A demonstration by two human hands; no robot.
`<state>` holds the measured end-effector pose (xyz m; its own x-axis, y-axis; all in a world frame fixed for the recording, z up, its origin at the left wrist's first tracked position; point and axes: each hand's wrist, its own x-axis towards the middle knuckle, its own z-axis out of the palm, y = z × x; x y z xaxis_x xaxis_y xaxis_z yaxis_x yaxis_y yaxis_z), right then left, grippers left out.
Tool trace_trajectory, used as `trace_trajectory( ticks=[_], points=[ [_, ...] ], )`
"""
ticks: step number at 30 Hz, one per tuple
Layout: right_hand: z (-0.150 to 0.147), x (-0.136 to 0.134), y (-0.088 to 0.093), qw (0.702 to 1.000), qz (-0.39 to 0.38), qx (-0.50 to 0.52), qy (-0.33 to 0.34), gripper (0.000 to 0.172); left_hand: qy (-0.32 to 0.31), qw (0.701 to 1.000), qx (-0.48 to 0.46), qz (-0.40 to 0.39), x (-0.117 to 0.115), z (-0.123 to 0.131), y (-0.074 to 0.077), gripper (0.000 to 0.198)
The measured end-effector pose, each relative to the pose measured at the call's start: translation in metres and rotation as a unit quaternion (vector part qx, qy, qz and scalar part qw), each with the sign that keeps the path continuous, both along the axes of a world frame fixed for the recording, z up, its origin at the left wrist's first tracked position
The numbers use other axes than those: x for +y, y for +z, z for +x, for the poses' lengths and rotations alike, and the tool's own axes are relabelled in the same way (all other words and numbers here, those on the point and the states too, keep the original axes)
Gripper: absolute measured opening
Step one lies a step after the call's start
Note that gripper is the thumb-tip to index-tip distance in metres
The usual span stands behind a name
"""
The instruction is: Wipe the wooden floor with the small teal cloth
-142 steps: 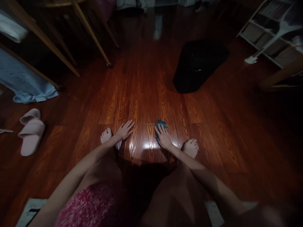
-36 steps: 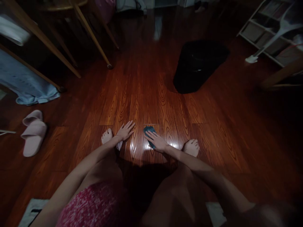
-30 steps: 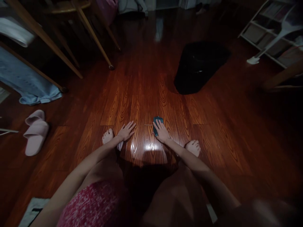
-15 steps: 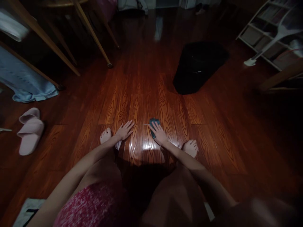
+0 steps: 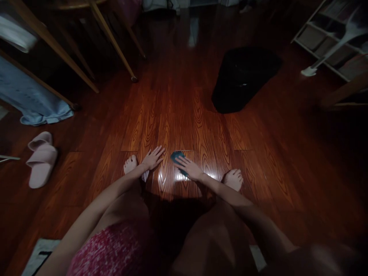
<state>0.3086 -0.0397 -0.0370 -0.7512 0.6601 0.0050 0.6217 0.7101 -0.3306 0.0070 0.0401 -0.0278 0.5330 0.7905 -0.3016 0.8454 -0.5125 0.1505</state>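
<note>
My right hand (image 5: 189, 167) lies flat on a small dark teal cloth (image 5: 176, 155), pressing it to the glossy wooden floor (image 5: 198, 126). Its fingers are stretched out to the left, and part of the cloth is hidden under them. My left hand (image 5: 153, 159) rests palm down on the boards to the left of the cloth, fingers spread, holding nothing. Just below the left wrist is a small pale striped thing (image 5: 145, 176), mostly hidden; I cannot make out its kind.
Bare feet (image 5: 233, 179) stand either side of my hands. A black bin (image 5: 244, 80) stands ahead to the right. Pink slippers (image 5: 43, 165) lie at the left, below hanging blue cloth (image 5: 43, 99) and wooden chair legs (image 5: 115, 42). A white shelf rack (image 5: 324, 38) is at the far right.
My right hand and the teal cloth have moved left and slightly toward me, with the fingers now pointing more to the left. My left hand stays in its place.
</note>
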Motion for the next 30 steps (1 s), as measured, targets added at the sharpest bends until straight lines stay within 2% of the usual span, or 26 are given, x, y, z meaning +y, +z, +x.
trace_trajectory(
  ticks=[2,3,4,5,7,9,10,12,14,17,20,21,22,23,24,26,28,30],
  points=[
    [0.008,-0.002,0.002,0.992,0.007,-0.014,-0.128,0.073,0.0,1.0,-0.001,0.003,0.0,-0.001,-0.001,0.065],
    [0.01,-0.005,0.002,0.988,0.007,-0.021,-0.155,0.073,-0.001,1.0,-0.003,0.006,0.0,-0.001,-0.002,0.065],
    [0.01,-0.009,0.002,0.989,0.004,-0.025,-0.148,0.074,-0.002,1.0,-0.006,0.009,0.0,-0.002,-0.003,0.065],
    [0.009,-0.014,0.001,0.994,-0.002,-0.026,-0.109,0.077,-0.003,1.0,-0.009,0.011,0.0,-0.002,-0.003,0.064],
    [0.001,-0.022,0.0,0.999,-0.019,-0.016,0.027,0.082,-0.005,1.0,-0.011,0.014,0.0,-0.003,-0.004,0.064],
    [-0.01,-0.025,0.0,0.988,-0.032,-0.001,0.153,0.083,-0.008,1.0,-0.011,0.012,0.001,-0.004,-0.004,0.064],
    [-0.014,-0.024,0.0,0.981,-0.038,0.002,0.19,0.082,-0.011,1.0,-0.011,0.011,0.001,-0.003,-0.004,0.064],
    [-0.018,-0.018,0.002,0.978,-0.046,-0.002,0.201,0.082,-0.012,1.0,-0.013,0.01,0.0,-0.003,-0.002,0.064],
    [-0.012,-0.007,0.004,0.989,-0.048,-0.011,0.142,0.08,-0.009,1.0,-0.014,0.007,0.0,-0.002,-0.001,0.064],
    [0.011,0.006,0.002,0.998,-0.027,-0.009,-0.052,0.078,0.002,1.0,-0.008,-0.001,0.0,0.0,0.001,0.065],
    [0.033,0.006,-0.004,0.963,0.001,-0.003,-0.27,0.082,0.004,1.0,-0.005,-0.004,0.0,0.0,0.001,0.064],
    [0.037,0.002,-0.005,0.951,0.007,-0.004,-0.309,0.084,0.001,1.0,-0.007,-0.003,0.0,0.0,0.001,0.064],
    [0.037,-0.003,-0.007,0.948,0.008,-0.008,-0.319,0.085,-0.002,1.0,-0.008,-0.002,0.0,0.0,0.001,0.064],
    [0.035,-0.008,-0.007,0.954,0.005,-0.013,-0.298,0.086,-0.003,1.0,-0.009,-0.001,0.0,-0.001,0.001,0.064],
    [0.03,-0.013,-0.007,0.969,-0.002,-0.019,-0.245,0.087,-0.004,1.0,-0.009,0.0,0.0,-0.001,0.0,0.064],
    [0.015,-0.022,-0.005,0.997,-0.026,-0.027,-0.073,0.089,-0.003,1.0,-0.006,0.002,0.0,-0.002,0.001,0.064],
    [-0.004,-0.027,-0.002,0.994,-0.045,-0.021,0.096,0.089,-0.004,1.0,-0.007,0.002,0.0,-0.002,0.001,0.064],
    [-0.016,-0.025,0.001,0.981,-0.053,-0.007,0.186,0.087,-0.007,1.0,-0.008,0.002,0.0,-0.002,0.002,0.064]
  ],
)
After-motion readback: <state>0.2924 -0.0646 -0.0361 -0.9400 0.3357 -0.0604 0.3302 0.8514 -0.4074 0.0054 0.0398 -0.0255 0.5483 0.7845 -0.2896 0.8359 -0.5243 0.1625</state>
